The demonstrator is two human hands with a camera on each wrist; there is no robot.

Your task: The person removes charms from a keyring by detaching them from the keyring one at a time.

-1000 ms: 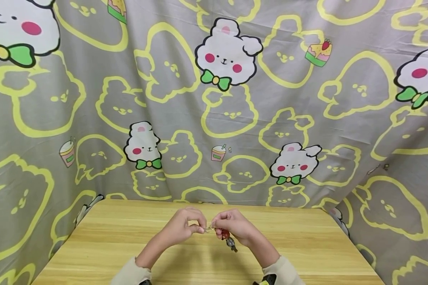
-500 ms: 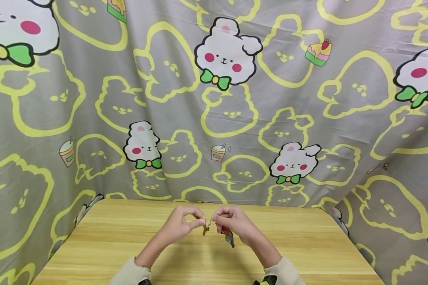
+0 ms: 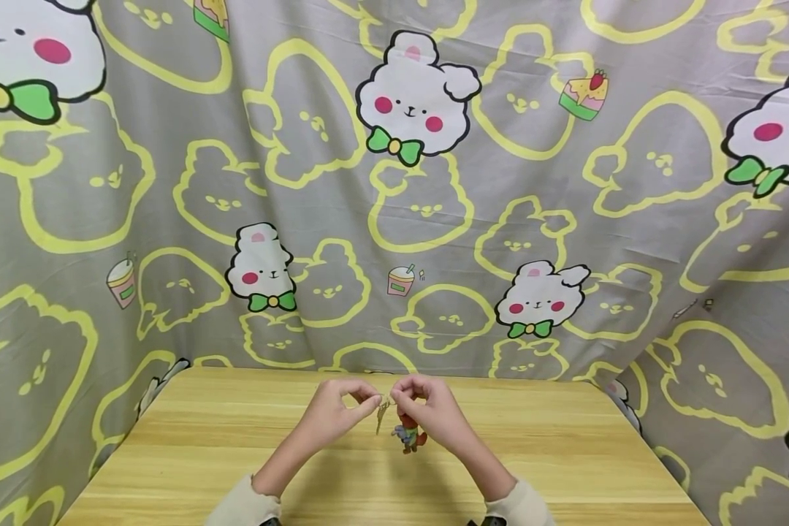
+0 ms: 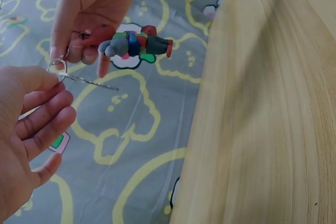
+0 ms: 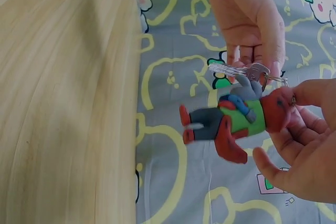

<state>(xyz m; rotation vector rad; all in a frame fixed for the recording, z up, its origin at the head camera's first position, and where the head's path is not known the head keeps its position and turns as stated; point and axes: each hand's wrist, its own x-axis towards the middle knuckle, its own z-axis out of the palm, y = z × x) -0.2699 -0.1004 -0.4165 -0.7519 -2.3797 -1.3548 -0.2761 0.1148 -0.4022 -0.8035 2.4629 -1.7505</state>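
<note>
My left hand [image 3: 342,410] and right hand [image 3: 432,409] meet above the table, fingertips close together. Thumb and forefinger of the left hand pinch a silver key ring [image 4: 56,67]. A metal key [image 5: 231,70] hangs from that ring, pointing down in the head view. The right hand pinches the top end of a figurine keychain [image 5: 242,115], by the small metal link above its head. The figurine has a red head and tail, green top, dark legs and a grey-blue shape at its chest. It dangles below the right fingers. Fingertips partly hide the link between ring and keychain.
A wooden table [image 3: 237,453] lies under both hands. Grey cloth [image 3: 434,219] with cartoon rabbits hangs behind it and along both sides. Light sleeves [image 3: 243,504] cover the forearms near the front.
Both hands have risen slightly and their fingertips have come closer together. The key has swung to hang down from the ring. The figurine has turned and now hangs more upright.
</note>
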